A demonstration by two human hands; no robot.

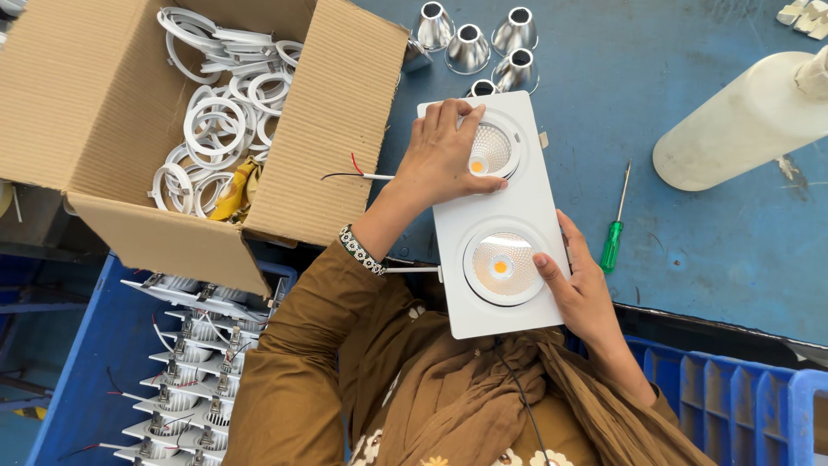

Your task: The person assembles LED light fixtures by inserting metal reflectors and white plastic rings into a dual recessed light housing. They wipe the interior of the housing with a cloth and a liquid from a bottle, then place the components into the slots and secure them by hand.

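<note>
White rectangular twin-downlight panel [500, 216], made of painted metal with two round lamp openings, lies partly on the blue worktop [716, 224] and partly over its near edge, above the person's lap, and that overhang looks like the main risk: if either hand lets go, the near end could tip down and slide off toward the brown clothing. The far lamp, a ribbed reflector with an amber emitter [490, 148], sits tilted in its ring, and pressing unevenly on it could jam it crooked or pinch the thin red and white wires [354, 171] trailing out to the left. Fingers resting near the emitters could also smudge them. A green-handled screwdriver [614, 233] lies just to the right of the panel, apart from it, and a nudge of the panel could roll it. The left hand [444, 155] comes in from the near left with wrist bent, palm down over the far lamp's ring, fingers curled around its rim and thumb lying along its near side; its grip is closed loosely on the ring. The right hand [576, 285] reaches up from the near right, thumb laid on the panel's face beside the near lamp [502, 266], remaining fingers behind the right edge, so its grip pinches the panel's side.
</note>
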